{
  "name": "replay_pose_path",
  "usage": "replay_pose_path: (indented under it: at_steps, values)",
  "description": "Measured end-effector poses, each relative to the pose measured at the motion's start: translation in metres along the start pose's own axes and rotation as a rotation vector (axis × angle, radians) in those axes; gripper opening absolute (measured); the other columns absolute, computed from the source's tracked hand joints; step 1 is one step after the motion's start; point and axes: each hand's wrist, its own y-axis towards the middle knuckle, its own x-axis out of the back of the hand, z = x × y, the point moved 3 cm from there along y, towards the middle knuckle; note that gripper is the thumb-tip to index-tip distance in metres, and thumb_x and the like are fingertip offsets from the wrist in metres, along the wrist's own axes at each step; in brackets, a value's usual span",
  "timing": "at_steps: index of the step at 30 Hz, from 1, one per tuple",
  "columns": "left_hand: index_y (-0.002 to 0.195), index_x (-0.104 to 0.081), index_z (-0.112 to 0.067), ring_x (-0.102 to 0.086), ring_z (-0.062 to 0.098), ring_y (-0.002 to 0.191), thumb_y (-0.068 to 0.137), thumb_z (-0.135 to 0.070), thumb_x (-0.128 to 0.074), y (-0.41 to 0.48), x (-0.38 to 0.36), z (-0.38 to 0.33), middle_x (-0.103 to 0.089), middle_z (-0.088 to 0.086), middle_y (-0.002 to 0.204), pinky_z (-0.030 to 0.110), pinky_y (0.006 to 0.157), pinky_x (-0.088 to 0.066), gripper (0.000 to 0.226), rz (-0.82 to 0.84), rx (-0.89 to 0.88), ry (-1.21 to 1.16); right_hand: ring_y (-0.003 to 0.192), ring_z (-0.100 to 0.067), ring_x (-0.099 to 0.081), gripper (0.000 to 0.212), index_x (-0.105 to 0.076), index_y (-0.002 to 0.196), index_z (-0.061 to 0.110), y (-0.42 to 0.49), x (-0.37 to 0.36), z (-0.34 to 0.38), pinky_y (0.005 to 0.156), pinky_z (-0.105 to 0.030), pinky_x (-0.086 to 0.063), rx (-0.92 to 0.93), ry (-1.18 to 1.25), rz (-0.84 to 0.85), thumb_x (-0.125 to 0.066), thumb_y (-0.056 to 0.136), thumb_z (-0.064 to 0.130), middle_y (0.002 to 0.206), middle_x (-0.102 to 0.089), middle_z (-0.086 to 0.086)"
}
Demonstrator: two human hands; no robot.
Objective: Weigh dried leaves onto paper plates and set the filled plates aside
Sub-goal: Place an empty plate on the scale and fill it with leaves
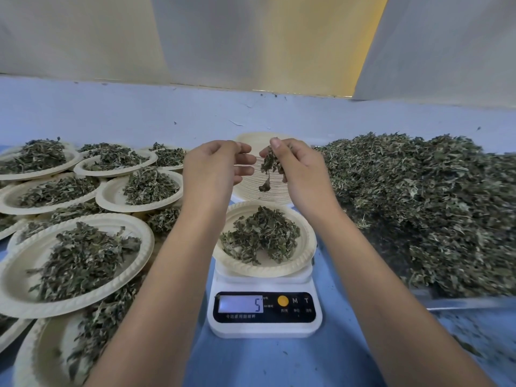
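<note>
A white kitchen scale point(264, 314) stands in front of me, its display reading 5. On it sits a paper plate point(305, 248) with a small heap of dried leaves point(261, 237). Above the plate my right hand point(300, 169) pinches a small bunch of dried leaves point(270, 166) that dangles from its fingers. My left hand point(215, 169) hovers beside it with relaxed, slightly bent fingers and holds nothing. A stack of empty paper plates point(258, 188) stands behind the scale, partly hidden by both hands.
A big pile of loose dried leaves point(424, 208) covers the right side of the blue table point(279, 361). Several filled paper plates point(75, 261) overlap on the left. A pale wall and curtains point(251, 46) close off the back.
</note>
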Motion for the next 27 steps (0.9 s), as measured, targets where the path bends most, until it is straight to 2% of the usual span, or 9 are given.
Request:
replay_pose_path:
  at_steps: [3,5,8,12,17,21,25,27]
  values:
    - [0.078,-0.067,-0.014,-0.062,0.008,0.054,0.092,-0.013,-0.05,0.0,0.0,0.0,-0.069,-0.005,0.062,0.02,0.06,-0.045,0.022,0.007,0.001,-0.002,0.078,0.005,-0.057,0.026,-0.071,0.083,0.023,-0.002,-0.001,0.0,0.074,-0.021,-0.04,0.005,-0.044,0.039,-0.051,0.098,0.031,0.08,-0.064,0.013]
    - [0.078,-0.067,-0.014,-0.062,0.008,0.054,0.091,-0.013,-0.05,0.001,0.001,0.001,-0.069,-0.005,0.062,0.02,0.061,-0.045,0.022,0.007,-0.001,0.002,0.086,0.002,-0.058,0.026,-0.068,0.077,0.032,-0.003,-0.001,0.0,0.078,-0.018,-0.04,0.007,-0.088,0.051,-0.051,0.097,0.033,0.085,-0.065,0.013]
    - [0.079,-0.067,-0.014,-0.062,0.008,0.054,0.092,-0.014,-0.049,0.001,0.001,0.002,-0.069,-0.006,0.061,0.02,0.06,-0.045,0.021,0.01,-0.003,0.009,0.076,0.006,-0.052,0.035,-0.06,0.065,0.04,-0.005,-0.003,-0.001,0.069,-0.015,-0.035,-0.022,-0.146,0.077,-0.049,0.097,0.039,0.075,-0.057,0.014]
    - [0.079,-0.067,-0.013,-0.062,0.008,0.054,0.092,-0.014,-0.049,0.002,0.002,0.003,-0.069,-0.005,0.061,0.02,0.059,-0.045,0.022,0.007,-0.004,0.007,0.077,0.004,-0.056,0.029,-0.07,0.081,0.033,-0.005,-0.004,-0.004,0.078,-0.023,-0.041,-0.054,-0.138,0.096,-0.047,0.097,0.041,0.088,-0.064,0.008]
    - [0.079,-0.068,-0.013,-0.063,0.009,0.054,0.092,-0.014,-0.049,0.004,0.004,0.002,-0.07,-0.004,0.063,0.02,0.058,-0.045,0.023,-0.004,0.001,0.003,0.064,0.008,-0.053,0.031,-0.072,0.076,0.026,-0.004,-0.001,-0.008,0.075,-0.024,-0.041,-0.052,-0.076,0.06,-0.05,0.097,0.033,0.078,-0.065,0.01]
    - [0.078,-0.067,-0.012,-0.061,0.008,0.053,0.092,-0.012,-0.049,0.0,-0.001,0.001,-0.068,-0.004,0.062,0.018,0.057,-0.045,0.023,0.008,-0.007,0.001,0.064,0.006,-0.053,0.031,-0.071,0.074,0.026,0.0,0.008,-0.013,0.075,-0.026,-0.042,-0.062,-0.068,0.01,-0.051,0.097,0.029,0.072,-0.062,0.014]
    - [0.077,-0.066,-0.012,-0.06,0.007,0.05,0.091,-0.01,-0.048,-0.01,-0.021,0.004,-0.067,-0.005,0.059,0.011,0.049,-0.043,0.024,0.089,0.004,0.005,0.069,-0.001,-0.055,0.025,-0.072,0.086,0.023,0.005,0.04,-0.029,0.077,-0.032,-0.046,-0.127,-0.157,-0.131,-0.049,0.097,0.024,0.075,-0.064,0.013]
    - [0.076,-0.066,-0.012,-0.059,0.008,0.052,0.091,-0.01,-0.048,-0.014,-0.033,0.007,-0.067,-0.004,0.06,0.012,0.05,-0.043,0.024,0.13,0.013,0.016,0.088,-0.009,-0.06,0.026,-0.071,0.104,0.017,0.009,0.062,-0.044,0.081,-0.027,-0.043,-0.175,-0.392,-0.159,-0.047,0.094,0.016,0.099,-0.07,0.006]
